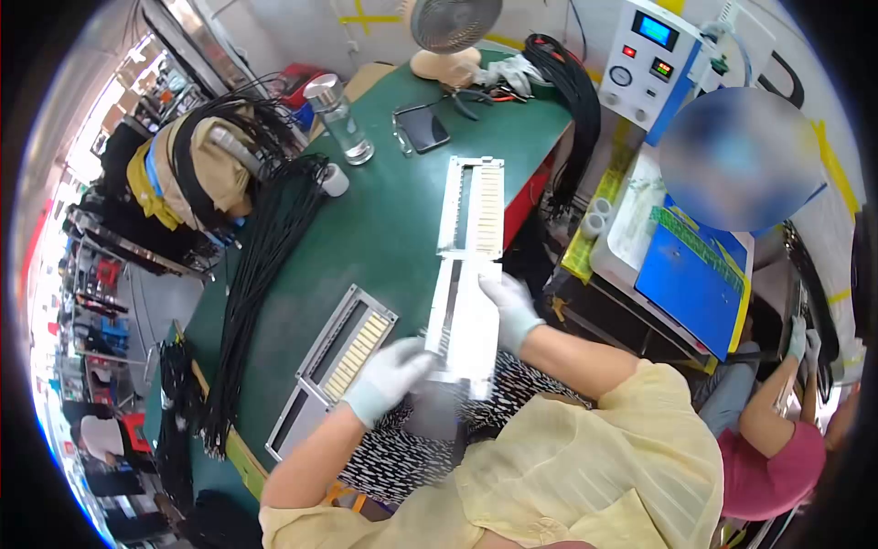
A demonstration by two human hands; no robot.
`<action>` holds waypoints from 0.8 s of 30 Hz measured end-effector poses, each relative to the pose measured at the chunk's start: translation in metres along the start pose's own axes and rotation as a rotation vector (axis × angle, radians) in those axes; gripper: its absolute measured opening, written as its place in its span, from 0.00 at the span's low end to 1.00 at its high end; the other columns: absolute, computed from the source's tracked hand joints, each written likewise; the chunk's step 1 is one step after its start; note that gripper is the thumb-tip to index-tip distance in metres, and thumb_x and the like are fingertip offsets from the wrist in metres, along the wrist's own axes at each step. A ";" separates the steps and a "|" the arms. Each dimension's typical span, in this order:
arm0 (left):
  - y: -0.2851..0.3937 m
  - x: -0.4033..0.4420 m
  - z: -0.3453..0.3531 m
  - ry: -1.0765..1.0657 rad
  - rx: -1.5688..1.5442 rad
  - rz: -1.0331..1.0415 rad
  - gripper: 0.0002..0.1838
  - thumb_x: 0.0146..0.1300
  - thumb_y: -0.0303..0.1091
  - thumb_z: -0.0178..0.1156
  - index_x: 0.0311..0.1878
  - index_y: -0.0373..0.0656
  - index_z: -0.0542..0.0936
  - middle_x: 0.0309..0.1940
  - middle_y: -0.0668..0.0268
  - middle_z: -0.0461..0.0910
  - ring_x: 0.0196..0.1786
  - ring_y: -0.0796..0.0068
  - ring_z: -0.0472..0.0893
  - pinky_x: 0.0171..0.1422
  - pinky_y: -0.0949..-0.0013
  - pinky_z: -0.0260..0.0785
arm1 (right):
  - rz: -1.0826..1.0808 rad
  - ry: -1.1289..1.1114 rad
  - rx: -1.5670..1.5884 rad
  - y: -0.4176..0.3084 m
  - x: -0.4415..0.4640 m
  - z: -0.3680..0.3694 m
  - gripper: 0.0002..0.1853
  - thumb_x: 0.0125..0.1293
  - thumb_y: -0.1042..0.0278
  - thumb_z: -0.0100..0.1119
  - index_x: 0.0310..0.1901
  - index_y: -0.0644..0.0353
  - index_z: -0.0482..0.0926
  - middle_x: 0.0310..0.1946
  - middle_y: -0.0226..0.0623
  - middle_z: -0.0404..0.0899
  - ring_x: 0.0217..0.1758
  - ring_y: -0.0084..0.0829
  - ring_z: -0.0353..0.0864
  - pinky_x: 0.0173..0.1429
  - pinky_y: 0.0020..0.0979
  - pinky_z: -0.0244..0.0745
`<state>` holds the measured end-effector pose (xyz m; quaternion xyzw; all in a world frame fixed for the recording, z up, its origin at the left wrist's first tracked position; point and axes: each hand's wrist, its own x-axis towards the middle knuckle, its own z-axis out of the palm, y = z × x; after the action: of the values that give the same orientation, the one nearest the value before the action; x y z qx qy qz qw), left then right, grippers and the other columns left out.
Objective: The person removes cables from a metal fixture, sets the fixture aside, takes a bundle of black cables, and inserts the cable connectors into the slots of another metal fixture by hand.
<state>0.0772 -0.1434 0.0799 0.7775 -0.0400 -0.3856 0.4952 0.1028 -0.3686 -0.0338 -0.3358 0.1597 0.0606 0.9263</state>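
The left hand (389, 375) and right hand (510, 309) each clasp one side of one two-panel frame (472, 316), partly over one green table (370, 247); a second frame (358, 352) lies left of it, with one bottle (344, 123), one phone (423, 129) and one fan (457, 20) beyond

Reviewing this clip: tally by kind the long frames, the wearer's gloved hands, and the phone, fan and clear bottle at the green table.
Long frames: 2 (one at the hands, one lying left)
Gloved hands: 2 (left hand, right hand)
Phone: 1
Fan: 1
Clear bottle: 1
Total: 7
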 end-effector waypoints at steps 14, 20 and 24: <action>-0.058 -0.068 -0.012 0.420 -0.170 0.214 0.20 0.66 0.31 0.59 0.59 0.32 0.76 0.47 0.60 0.83 0.45 0.73 0.81 0.52 0.71 0.74 | -0.030 -0.096 -0.720 -0.211 0.169 -0.105 0.20 0.67 0.53 0.65 0.50 0.62 0.80 0.37 0.31 0.84 0.35 0.23 0.81 0.43 0.28 0.76; -0.111 -0.112 -0.056 1.083 0.702 0.219 0.19 0.59 0.29 0.64 0.54 0.38 0.80 0.52 0.56 0.79 0.57 0.59 0.78 0.63 0.64 0.69 | -0.048 0.078 -1.039 -0.217 0.182 -0.092 0.23 0.69 0.46 0.60 0.51 0.59 0.80 0.39 0.31 0.83 0.37 0.25 0.80 0.42 0.31 0.74; -0.192 -0.132 -0.087 1.104 0.474 -0.041 0.19 0.60 0.37 0.63 0.54 0.40 0.81 0.50 0.54 0.80 0.57 0.53 0.78 0.64 0.59 0.67 | -0.209 0.094 -1.315 -0.218 0.198 -0.110 0.27 0.68 0.43 0.59 0.55 0.61 0.80 0.46 0.33 0.82 0.47 0.25 0.76 0.54 0.29 0.69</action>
<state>-0.0210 0.0768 0.0190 0.9527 0.1533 0.0852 0.2483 0.3087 -0.6054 -0.0482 -0.8467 0.0962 0.0409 0.5217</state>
